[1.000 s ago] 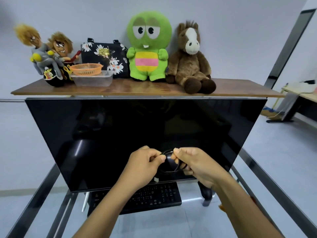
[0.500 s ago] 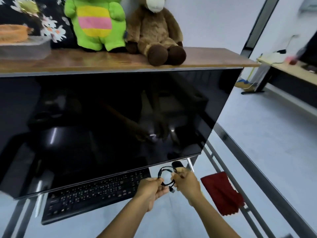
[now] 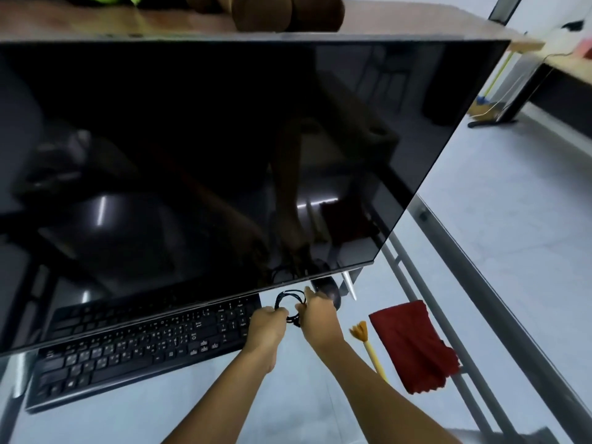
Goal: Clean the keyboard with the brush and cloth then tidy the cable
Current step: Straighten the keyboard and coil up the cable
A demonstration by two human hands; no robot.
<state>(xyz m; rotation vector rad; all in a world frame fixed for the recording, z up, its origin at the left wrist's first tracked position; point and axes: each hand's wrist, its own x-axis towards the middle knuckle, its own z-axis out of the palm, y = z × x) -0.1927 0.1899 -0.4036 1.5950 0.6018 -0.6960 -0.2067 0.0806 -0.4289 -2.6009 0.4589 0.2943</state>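
Observation:
A black keyboard (image 3: 144,347) lies on the glass desk, partly under the monitor's lower edge. Just right of it, a black cable (image 3: 288,299) is coiled into a small loop. My left hand (image 3: 267,328) grips the loop's lower left side and my right hand (image 3: 317,318) pinches its right side, both low over the desk. A yellow-handled brush (image 3: 368,347) with orange bristles lies to the right of my right forearm. Beside the brush lies a crumpled red cloth (image 3: 413,344).
A large dark monitor (image 3: 224,155) fills most of the view and overhangs the keyboard. A black mouse (image 3: 330,290) sits behind my right hand. The desk's metal frame (image 3: 480,283) runs along the right edge. Plush toys stand on the wooden shelf (image 3: 384,24) above.
The view has tilted down and my hands have lowered the coiled cable from in front of the screen to the desk beside the keyboard. The brush has come into view.

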